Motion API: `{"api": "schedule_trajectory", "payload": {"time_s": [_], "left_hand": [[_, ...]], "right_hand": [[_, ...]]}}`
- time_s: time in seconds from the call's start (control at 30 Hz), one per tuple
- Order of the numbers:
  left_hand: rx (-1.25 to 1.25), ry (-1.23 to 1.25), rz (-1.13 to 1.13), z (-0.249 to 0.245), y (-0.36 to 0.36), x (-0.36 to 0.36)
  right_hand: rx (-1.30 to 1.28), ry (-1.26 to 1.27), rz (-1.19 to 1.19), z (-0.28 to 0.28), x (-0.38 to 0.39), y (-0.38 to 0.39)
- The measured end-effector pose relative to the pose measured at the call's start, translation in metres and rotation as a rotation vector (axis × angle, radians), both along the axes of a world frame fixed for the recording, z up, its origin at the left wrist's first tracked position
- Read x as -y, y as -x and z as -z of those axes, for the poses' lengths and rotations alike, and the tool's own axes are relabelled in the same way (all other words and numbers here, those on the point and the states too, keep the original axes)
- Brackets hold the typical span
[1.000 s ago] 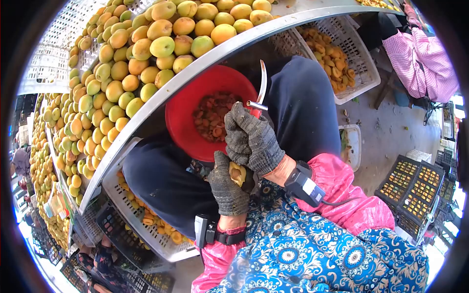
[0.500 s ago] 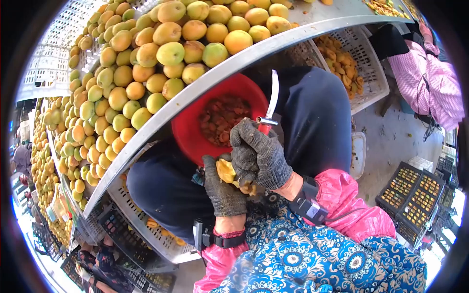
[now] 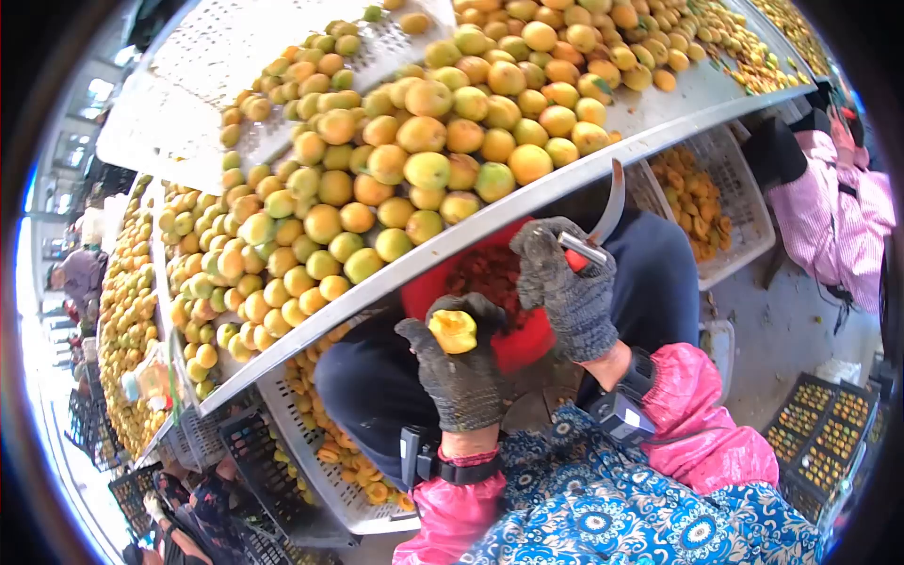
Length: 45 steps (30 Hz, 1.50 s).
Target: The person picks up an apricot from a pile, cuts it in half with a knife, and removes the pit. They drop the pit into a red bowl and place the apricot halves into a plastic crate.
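My left hand [image 3: 460, 381], in a dark grey knitted glove, holds a yellow opened apricot [image 3: 454, 331] between thumb and fingers, its hollow facing up. In my gloved right hand [image 3: 570, 297] is a curved knife [image 3: 615, 205] with a red handle and a metal collar; the blade points up, away from the apricot. Between my knees, below both hands, sits a red basin [image 3: 527, 350] with reddish-brown apricot stones [image 3: 485, 273] in it. My right hand covers part of the basin.
A metal-edged table [image 3: 490, 209] heaped with whole apricots [image 3: 428, 169] spans the front. White crates of opened apricots stand under it, one at right [image 3: 744, 250] and one at left [image 3: 358, 513]. Black trays [image 3: 819, 438] lie at far right. A co-worker's pink checked sleeve [image 3: 829, 212] shows at upper right.
My hands have moved apart: the left carries the apricot away from the knife, the right has shifted right with the knife. The view has swung, showing more of the table.
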State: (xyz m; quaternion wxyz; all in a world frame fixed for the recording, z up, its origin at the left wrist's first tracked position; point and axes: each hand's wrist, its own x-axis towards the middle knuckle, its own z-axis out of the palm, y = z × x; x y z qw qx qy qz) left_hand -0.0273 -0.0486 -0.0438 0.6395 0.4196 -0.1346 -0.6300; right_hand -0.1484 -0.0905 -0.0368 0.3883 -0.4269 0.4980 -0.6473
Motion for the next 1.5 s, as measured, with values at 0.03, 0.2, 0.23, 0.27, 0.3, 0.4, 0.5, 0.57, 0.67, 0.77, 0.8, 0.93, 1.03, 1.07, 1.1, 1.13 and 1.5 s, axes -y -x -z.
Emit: {"api": "schedule_trajectory", "payload": {"time_s": [0.03,0.2,0.23,0.27,0.3,0.4,0.5,0.57,0.67,0.77,0.8,0.93,1.03,1.07,1.1,1.13,1.5], "left_hand": [[0.017,0.027,-0.02,-0.007,-0.007,0.001],[0.594,0.076,-0.15,-0.071,-0.065,-0.013],[0.695,0.071,-0.213,-0.072,-0.086,-0.019],[0.754,0.087,-0.289,-0.073,-0.106,-0.026],[0.811,0.103,-0.365,-0.073,-0.127,-0.034],[1.101,-0.09,-0.306,-0.051,-0.206,-0.069],[1.892,-0.088,-0.14,-0.029,-0.251,-0.075],[1.906,-0.142,-0.152,-0.04,-0.26,-0.06],[1.828,-0.108,-0.145,-0.058,-0.275,-0.002],[2.068,-0.014,-0.019,-0.065,-0.298,0.073],[2.108,-0.02,-0.023,-0.063,-0.3,0.096],[2.163,-0.193,0.129,-0.037,-0.317,0.166],[2.224,-0.122,0.132,-0.016,-0.33,0.187],[2.176,-0.026,0.123,-0.017,-0.33,0.187],[2.139,-0.075,0.143,-0.019,-0.329,0.183],[2.141,-0.003,0.104,-0.02,-0.325,0.178],[0.285,0.099,0.0,-0.06,-0.199,0.08]], "right_hand": [[0.017,-0.085,-0.036,-0.007,-0.001,0.001],[0.064,-0.205,-0.225,-0.031,-0.006,0.009],[0.077,-0.193,-0.244,-0.027,-0.008,0.014],[0.096,-0.27,-0.305,-0.022,-0.008,0.019],[0.112,-0.347,-0.365,-0.017,-0.009,0.023],[-0.186,-0.269,-0.335,-0.007,-0.014,0.026],[-0.325,-0.334,-0.458,-0.028,-0.02,0.028],[-0.397,-0.333,-0.472,-0.033,-0.022,0.027],[-0.534,-0.284,-0.403,-0.025,-0.02,0.024],[-0.501,-0.415,-0.418,-0.033,-0.014,0.023],[-0.518,-0.351,-0.413,-0.022,-0.008,0.022],[-0.291,-0.521,-0.446,-0.032,-0.002,0.02],[-0.228,-0.556,-0.476,-0.033,0.002,0.021],[-0.231,-0.567,-0.474,-0.032,0.004,0.021],[-0.259,-0.533,-0.507,-0.032,0.005,0.022],[-0.288,-0.495,-0.538,-0.033,0.006,0.022],[-0.238,-0.416,-0.593,-0.058,-0.018,-0.016]]}}
